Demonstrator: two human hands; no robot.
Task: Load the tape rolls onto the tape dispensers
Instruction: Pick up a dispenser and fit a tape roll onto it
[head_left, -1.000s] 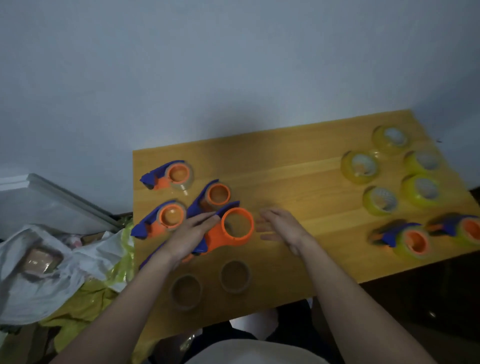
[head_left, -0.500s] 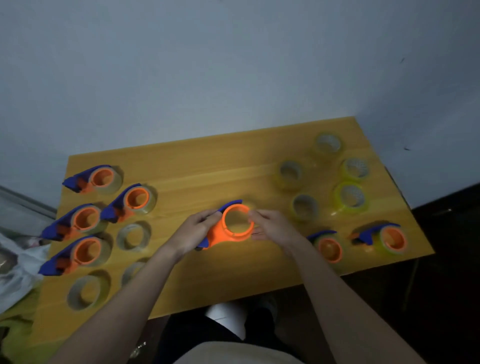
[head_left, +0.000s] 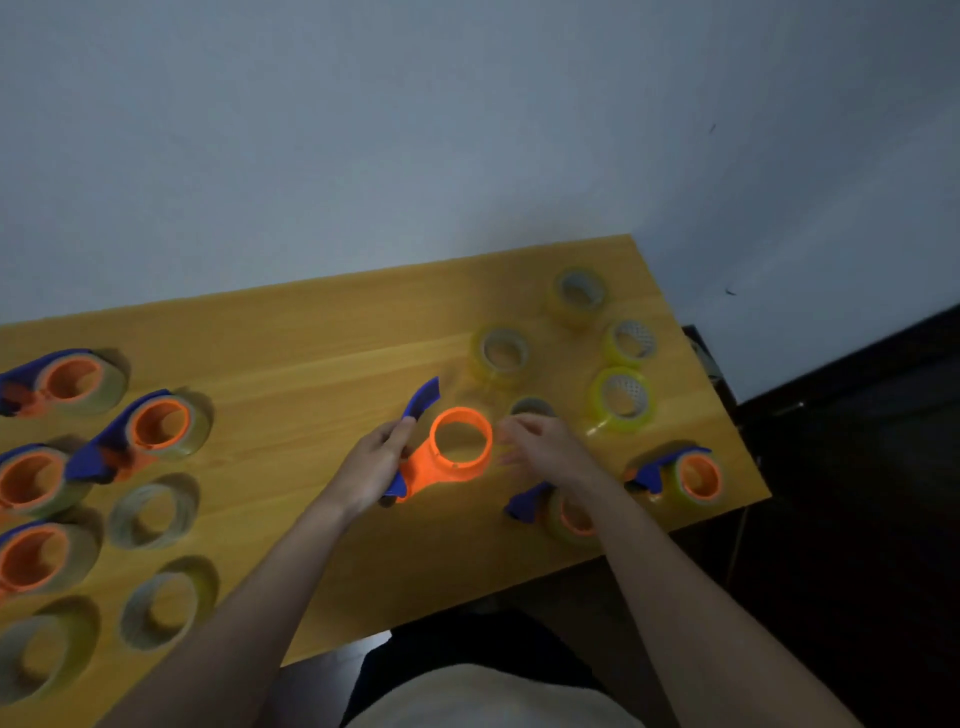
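My left hand (head_left: 375, 466) makes its grip on the empty dispenser (head_left: 445, 452): the fingers are curled around the blue handle part, and the orange ring of it stands just above the wooden counter (head_left: 311, 343), with nothing loaded on the ring. My right hand (head_left: 545, 447) is just beside that ring on its right side, fingers loosely bent; it looks blurred and I cannot tell if it touches the ring, but I see nothing held in it.

Behind the right hand a yellow tape roll (head_left: 531, 406) is partly hidden by the fingers. Further back I see four more yellowish rolls lying flat: one (head_left: 500, 353) near the middle, one (head_left: 577, 293) at the far edge, one (head_left: 629, 340) beside it and one (head_left: 622, 397) closer to me. Near my right forearm there are two dispensers that already carry yellow tape, one (head_left: 563, 514) partly under the arm and one (head_left: 680, 475) near the right edge of the counter.

On the left side four loaded dispensers lie together: (head_left: 67, 379), (head_left: 148, 428), (head_left: 31, 480) and (head_left: 36, 556). Beside them three loose pale rolls lie flat: (head_left: 153, 512), (head_left: 166, 605) and (head_left: 44, 649).
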